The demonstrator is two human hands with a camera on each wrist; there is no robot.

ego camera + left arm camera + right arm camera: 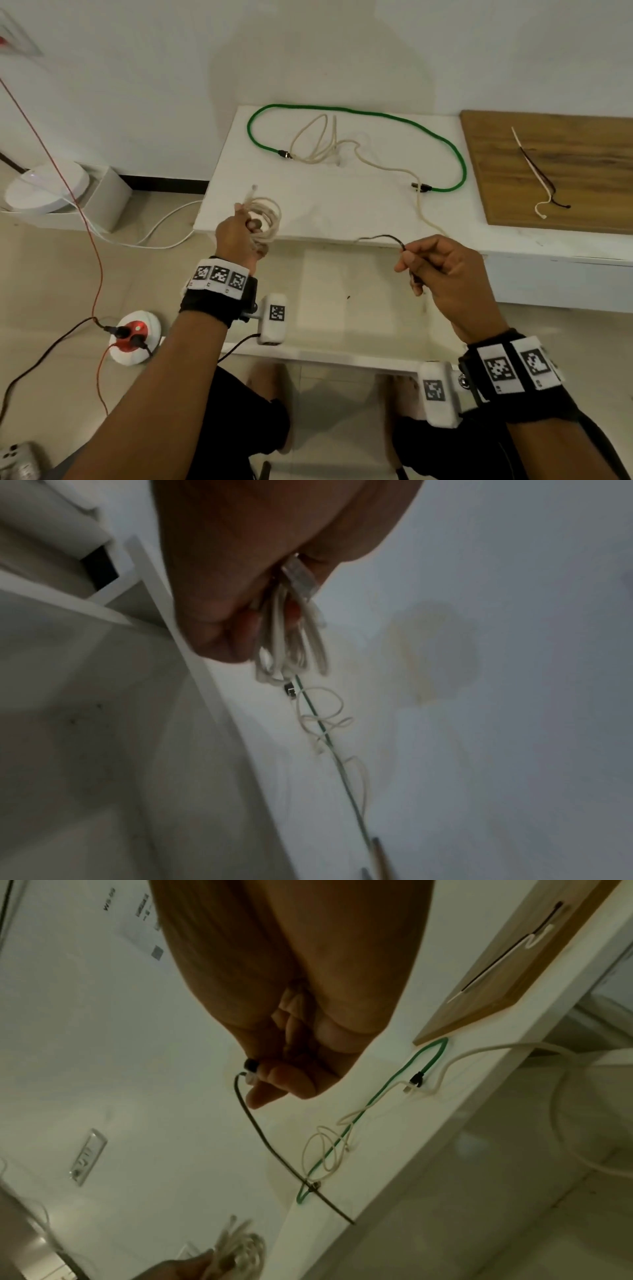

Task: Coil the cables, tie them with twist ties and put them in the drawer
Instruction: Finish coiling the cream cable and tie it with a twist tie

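Observation:
My left hand (pixel 239 233) grips a coiled cream cable (pixel 270 212) at the white table's (pixel 342 209) front left corner; its clear plug (pixel 301 574) sticks out past the fingers in the left wrist view. My right hand (pixel 442 270) pinches one end of a dark twist tie (pixel 383 237), whose free end points left toward the coil. The right wrist view shows the same tie (pixel 270 1148) hanging from the fingertips. A green cable (pixel 359 113) and a loose cream cable (pixel 376 164) lie spread on the table. Below the front edge is what looks like an open white-rimmed drawer (pixel 342 358).
A wooden board (pixel 582 192) at the table's right carries more twist ties (pixel 537 174). On the floor to the left sit a red-and-white power socket (pixel 135 335) with plugged leads, a red wire and a round white device (pixel 44 188).

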